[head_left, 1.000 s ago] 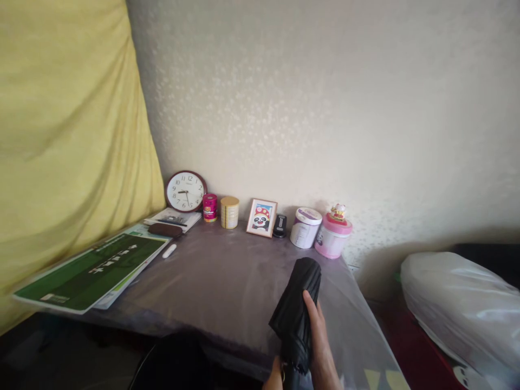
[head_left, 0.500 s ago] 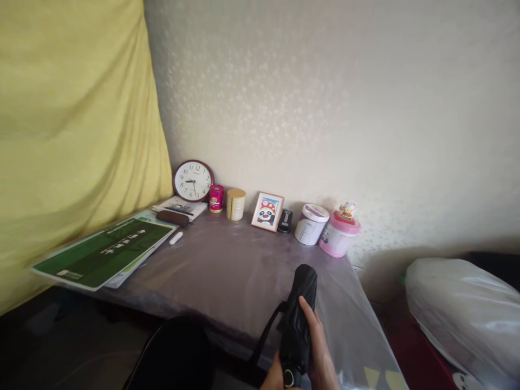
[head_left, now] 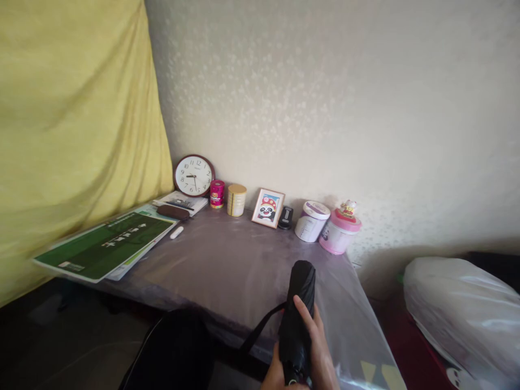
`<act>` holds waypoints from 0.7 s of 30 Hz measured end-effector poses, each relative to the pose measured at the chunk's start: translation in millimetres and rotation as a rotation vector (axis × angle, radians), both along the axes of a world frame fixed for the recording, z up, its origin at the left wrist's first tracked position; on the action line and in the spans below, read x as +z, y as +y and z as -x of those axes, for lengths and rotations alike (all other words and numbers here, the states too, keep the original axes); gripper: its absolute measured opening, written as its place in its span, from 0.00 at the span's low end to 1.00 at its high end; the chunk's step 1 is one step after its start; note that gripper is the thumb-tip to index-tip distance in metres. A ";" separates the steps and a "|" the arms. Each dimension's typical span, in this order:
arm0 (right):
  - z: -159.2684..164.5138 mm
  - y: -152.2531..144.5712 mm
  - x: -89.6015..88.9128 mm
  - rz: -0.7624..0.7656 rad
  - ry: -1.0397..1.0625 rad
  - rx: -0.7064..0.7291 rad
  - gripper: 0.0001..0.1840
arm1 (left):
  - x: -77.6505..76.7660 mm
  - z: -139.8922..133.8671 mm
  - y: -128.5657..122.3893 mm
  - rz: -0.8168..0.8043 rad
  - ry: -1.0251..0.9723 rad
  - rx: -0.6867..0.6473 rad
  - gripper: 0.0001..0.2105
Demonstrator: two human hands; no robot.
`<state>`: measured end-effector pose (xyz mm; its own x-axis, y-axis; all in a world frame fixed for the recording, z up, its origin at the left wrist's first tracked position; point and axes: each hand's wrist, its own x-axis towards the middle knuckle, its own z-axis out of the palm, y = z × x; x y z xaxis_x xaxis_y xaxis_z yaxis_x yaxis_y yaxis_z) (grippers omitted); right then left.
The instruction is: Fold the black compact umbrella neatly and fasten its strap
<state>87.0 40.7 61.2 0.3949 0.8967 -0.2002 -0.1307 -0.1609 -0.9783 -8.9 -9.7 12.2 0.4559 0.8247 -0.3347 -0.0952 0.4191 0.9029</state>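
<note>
A folded black umbrella [head_left: 299, 303] points away from me over the near right part of the table. My right hand [head_left: 320, 344] is wrapped along its right side, thumb lying across the black fabric. Lower down, at the handle end, my left hand [head_left: 276, 374] grips the umbrella from the left; the bottom of the frame cuts it off. A black strap [head_left: 263, 327] hangs loose from the umbrella toward the lower left.
Along the wall stand a round clock [head_left: 194, 175], a pink can [head_left: 217, 194], a yellow-lidded can [head_left: 236, 200], a panda picture frame [head_left: 268, 208], a black stapler-like object [head_left: 285, 218], a purple-white tub [head_left: 312, 222] and a pink tub [head_left: 339, 232]. Green booklets [head_left: 105, 246] overhang the table's left edge.
The umbrella has turned slightly in my hands and its strap swings further left. Both hands still hold it. The view has shifted a little.
</note>
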 end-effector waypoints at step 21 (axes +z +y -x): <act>-9.1 11.0 -25.5 0.026 -0.225 -0.069 0.31 | 9.6 16.3 -1.1 -0.094 0.323 0.060 0.37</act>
<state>96.1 51.7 35.7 0.4924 0.8616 -0.1231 0.0789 -0.1851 -0.9795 -25.2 -10.8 21.8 0.2884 0.8808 -0.3755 0.1803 0.3351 0.9247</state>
